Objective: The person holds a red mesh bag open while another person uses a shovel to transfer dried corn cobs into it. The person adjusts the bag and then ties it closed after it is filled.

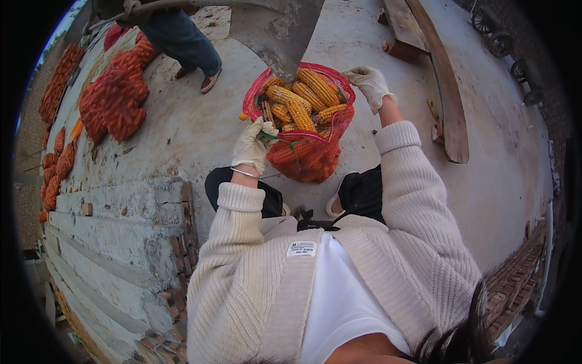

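Note:
A red mesh sack (305,157) stands upright on the concrete floor between my feet, its mouth spread wide. Yellow corn cobs (300,102) fill it almost to the rim. My left hand (254,143), in a pale thin glove, grips the near left rim beside a green drawstring (273,136). On the far right, my right hand (369,86), gloved alike, pinches the rim between thumb and fingers. The blade of a metal shovel (282,38) reaches in from above, its tip over the cobs at the sack's far edge.
A co-worker (182,43) stands at the upper left, holding the shovel's shaft. Full red sacks (113,95) lie behind on the left. Concrete steps (118,214) with broken brick edges are at my left. A long wooden plank (448,100) lies to the right, near wheels (500,43).

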`<move>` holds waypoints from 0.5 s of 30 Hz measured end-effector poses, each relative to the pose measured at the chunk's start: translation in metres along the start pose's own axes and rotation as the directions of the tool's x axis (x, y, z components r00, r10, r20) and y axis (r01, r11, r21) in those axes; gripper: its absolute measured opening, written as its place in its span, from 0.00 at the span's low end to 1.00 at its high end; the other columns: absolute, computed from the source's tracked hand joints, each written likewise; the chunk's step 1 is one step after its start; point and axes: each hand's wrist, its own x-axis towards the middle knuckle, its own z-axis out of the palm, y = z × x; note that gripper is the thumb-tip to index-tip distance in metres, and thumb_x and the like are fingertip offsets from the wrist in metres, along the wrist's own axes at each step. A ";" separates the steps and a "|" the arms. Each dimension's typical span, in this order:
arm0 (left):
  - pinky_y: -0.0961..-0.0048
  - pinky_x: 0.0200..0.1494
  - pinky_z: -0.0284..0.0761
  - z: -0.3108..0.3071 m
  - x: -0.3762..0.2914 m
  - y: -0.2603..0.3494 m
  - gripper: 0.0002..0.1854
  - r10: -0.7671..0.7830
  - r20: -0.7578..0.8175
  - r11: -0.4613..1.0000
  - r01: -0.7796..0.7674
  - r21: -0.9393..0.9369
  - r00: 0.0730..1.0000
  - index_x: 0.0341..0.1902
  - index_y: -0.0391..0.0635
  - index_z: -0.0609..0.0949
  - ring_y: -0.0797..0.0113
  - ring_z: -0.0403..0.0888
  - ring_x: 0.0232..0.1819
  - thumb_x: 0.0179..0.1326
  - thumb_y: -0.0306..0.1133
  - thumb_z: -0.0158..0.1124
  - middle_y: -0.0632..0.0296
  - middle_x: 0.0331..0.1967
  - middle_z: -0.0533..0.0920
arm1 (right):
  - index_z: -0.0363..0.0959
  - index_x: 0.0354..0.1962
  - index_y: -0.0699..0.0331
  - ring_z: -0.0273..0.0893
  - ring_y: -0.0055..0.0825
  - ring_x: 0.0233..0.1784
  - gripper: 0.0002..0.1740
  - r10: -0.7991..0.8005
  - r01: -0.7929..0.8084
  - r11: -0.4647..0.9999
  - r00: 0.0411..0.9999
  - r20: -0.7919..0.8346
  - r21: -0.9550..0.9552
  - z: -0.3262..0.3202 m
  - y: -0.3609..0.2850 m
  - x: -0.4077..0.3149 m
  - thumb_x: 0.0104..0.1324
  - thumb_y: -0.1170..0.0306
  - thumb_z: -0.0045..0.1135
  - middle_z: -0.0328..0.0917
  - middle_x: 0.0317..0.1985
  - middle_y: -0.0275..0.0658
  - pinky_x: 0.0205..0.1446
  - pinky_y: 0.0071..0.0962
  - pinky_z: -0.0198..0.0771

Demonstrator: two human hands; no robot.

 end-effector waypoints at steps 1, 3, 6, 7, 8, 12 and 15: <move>0.65 0.41 0.80 0.000 -0.002 -0.001 0.10 0.002 0.026 1.000 -0.002 -0.007 1.000 0.44 0.42 0.78 0.60 0.81 0.36 0.62 0.33 0.60 0.58 0.34 0.82 | 0.78 0.39 0.69 0.73 0.21 0.37 0.17 0.008 -0.006 0.998 1.000 0.026 -0.064 0.005 -0.003 -0.004 0.58 0.64 0.66 0.79 0.34 0.35 0.44 0.21 0.69; 0.65 0.41 0.80 0.003 -0.005 -0.001 0.11 0.011 0.040 1.000 -0.011 -0.009 0.999 0.44 0.41 0.78 0.61 0.81 0.36 0.61 0.33 0.60 0.58 0.34 0.82 | 0.78 0.39 0.69 0.73 0.22 0.37 0.20 0.027 -0.012 0.981 0.997 0.077 -0.192 0.029 -0.012 -0.018 0.57 0.61 0.67 0.80 0.35 0.37 0.45 0.22 0.69; 0.66 0.41 0.80 0.003 -0.013 0.005 0.11 0.037 0.028 0.999 -0.037 0.015 0.999 0.44 0.42 0.79 0.62 0.82 0.36 0.61 0.33 0.61 0.59 0.35 0.83 | 0.74 0.49 0.68 0.77 0.31 0.43 0.37 0.084 0.113 0.800 0.951 0.297 -0.589 0.079 -0.048 -0.051 0.51 0.49 0.68 0.80 0.40 0.46 0.50 0.26 0.71; 0.67 0.41 0.79 0.007 -0.012 0.004 0.11 0.031 0.063 0.999 -0.032 0.015 0.998 0.44 0.42 0.79 0.63 0.82 0.37 0.61 0.33 0.60 0.60 0.35 0.83 | 0.71 0.53 0.68 0.78 0.35 0.46 0.43 0.119 0.152 0.712 0.936 0.331 -0.686 0.090 -0.051 -0.056 0.49 0.45 0.68 0.79 0.42 0.49 0.51 0.29 0.71; 0.68 0.41 0.79 0.010 -0.012 0.004 0.10 0.026 0.098 0.999 -0.028 0.016 0.995 0.44 0.42 0.79 0.63 0.82 0.37 0.61 0.33 0.60 0.60 0.35 0.83 | 0.64 0.59 0.66 0.76 0.41 0.52 0.50 0.062 0.256 0.635 0.924 0.378 -0.729 0.099 -0.048 -0.059 0.47 0.42 0.68 0.76 0.49 0.52 0.53 0.32 0.71; 0.72 0.39 0.81 0.027 -0.018 0.003 0.10 0.037 0.137 0.999 -0.036 -0.007 0.990 0.44 0.40 0.78 0.67 0.82 0.34 0.62 0.31 0.60 0.59 0.35 0.83 | 0.64 0.60 0.62 0.74 0.46 0.52 0.40 -0.147 0.446 0.535 0.886 0.440 -0.718 0.113 -0.009 -0.063 0.53 0.55 0.66 0.75 0.48 0.53 0.53 0.37 0.69; 0.72 0.39 0.80 0.013 -0.017 0.007 0.10 0.018 0.133 0.998 -0.025 0.052 0.991 0.44 0.41 0.80 0.66 0.83 0.34 0.61 0.32 0.61 0.60 0.33 0.83 | 0.65 0.59 0.57 0.74 0.45 0.53 0.35 -0.120 0.426 0.627 0.880 0.460 -0.652 0.116 -0.008 -0.076 0.55 0.57 0.64 0.75 0.50 0.50 0.52 0.36 0.69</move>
